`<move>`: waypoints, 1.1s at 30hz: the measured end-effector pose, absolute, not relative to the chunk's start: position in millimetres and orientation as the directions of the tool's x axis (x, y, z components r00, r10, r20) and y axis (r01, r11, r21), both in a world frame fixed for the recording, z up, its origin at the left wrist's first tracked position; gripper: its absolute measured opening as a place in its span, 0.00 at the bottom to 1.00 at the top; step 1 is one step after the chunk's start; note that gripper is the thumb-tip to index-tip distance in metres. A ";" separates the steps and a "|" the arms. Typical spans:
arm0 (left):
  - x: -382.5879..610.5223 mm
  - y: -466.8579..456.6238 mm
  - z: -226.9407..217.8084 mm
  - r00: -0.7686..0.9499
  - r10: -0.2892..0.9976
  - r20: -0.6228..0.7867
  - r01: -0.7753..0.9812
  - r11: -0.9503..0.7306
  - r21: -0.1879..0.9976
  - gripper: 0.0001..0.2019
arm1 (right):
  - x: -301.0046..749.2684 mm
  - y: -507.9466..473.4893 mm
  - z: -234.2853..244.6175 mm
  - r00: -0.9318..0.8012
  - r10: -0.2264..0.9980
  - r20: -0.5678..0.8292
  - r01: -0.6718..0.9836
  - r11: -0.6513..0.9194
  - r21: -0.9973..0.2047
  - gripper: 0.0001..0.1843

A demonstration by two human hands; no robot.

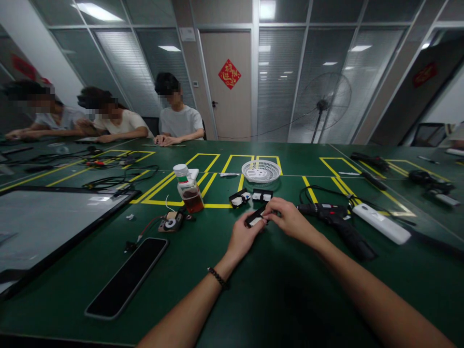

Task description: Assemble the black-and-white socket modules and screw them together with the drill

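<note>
Between my two hands, just above the green table, is a small black case with a white piece in it (256,220). My left hand (243,233), with a beaded bracelet at the wrist, is closed around its near left side. The fingers of my right hand (283,216) are pinched together at its right end; whether they hold a smaller part there is too small to tell. Just beyond lie two similar black-and-white pieces, one on the left (239,198) and one on the right (262,195). A white slotted basket (261,166) stands behind them.
To the right lie a black power screwdriver (335,217) and a white power strip (381,223). On the left are a bottle of reddish liquid (193,199), a small speaker-like part with wires (171,221), a phone (127,278) and a framed panel (54,222). Three people sit at the far left.
</note>
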State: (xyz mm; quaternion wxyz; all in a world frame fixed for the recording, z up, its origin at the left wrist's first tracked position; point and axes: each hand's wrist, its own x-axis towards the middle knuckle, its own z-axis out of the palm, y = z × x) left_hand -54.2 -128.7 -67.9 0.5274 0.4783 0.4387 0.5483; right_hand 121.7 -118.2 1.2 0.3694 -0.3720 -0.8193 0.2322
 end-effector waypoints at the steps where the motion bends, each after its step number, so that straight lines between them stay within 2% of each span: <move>1: -54.8 -130.9 -64.9 -0.027 0.995 0.096 -0.119 -0.099 0.988 0.24 | 124.2 -116.7 1.3 -0.453 0.784 0.425 0.428 0.609 -0.668 0.04; 3: -56.3 -135.5 -58.9 -0.070 0.985 0.156 -0.044 -0.160 0.986 0.26 | 129.1 -114.2 1.4 -0.455 0.794 0.403 0.398 0.586 -0.706 0.02; 8: -59.7 -142.2 -50.6 -0.023 0.965 0.263 0.182 -0.254 0.950 0.28 | 134.6 -115.0 3.5 -0.450 0.823 0.347 0.379 0.528 -0.760 0.08; 11: -60.9 -143.5 -48.6 -0.029 0.958 0.286 0.214 -0.274 0.938 0.29 | 133.5 -117.4 6.5 -0.441 0.832 0.338 0.383 0.515 -0.767 0.08; 15: -61.5 -146.7 -43.4 -0.057 0.955 0.291 0.141 -0.281 0.949 0.30 | 133.0 -117.8 8.1 -0.440 0.831 0.341 0.376 0.515 -0.770 0.07; 21: -60.0 -145.6 -43.0 -0.063 0.952 0.301 0.143 -0.290 0.946 0.29 | 129.6 -115.8 -3.9 -0.326 0.892 0.315 0.352 0.423 -0.835 0.14; 23: -58.4 -140.5 -48.6 -0.033 0.967 0.252 0.091 -0.248 0.964 0.26 | 124.2 -116.0 -10.8 -0.242 0.929 0.280 0.287 0.344 -0.894 0.16; 28: -59.5 -126.4 -61.5 0.117 0.993 0.017 -0.248 0.012 0.969 0.24 | 112.7 -119.4 -28.1 -0.131 0.976 0.174 0.060 0.183 -0.981 0.19; 31: -63.2 -123.8 -62.7 0.125 0.991 -0.057 -0.324 0.095 0.941 0.25 | 111.1 -125.9 -37.9 -0.083 0.986 0.145 0.036 0.149 -0.988 0.21; 33: -64.1 -124.3 -62.8 0.117 0.992 -0.052 -0.329 0.088 0.940 0.25 | 109.3 -130.5 -43.8 -0.124 0.984 0.126 0.043 0.132 -0.990 0.19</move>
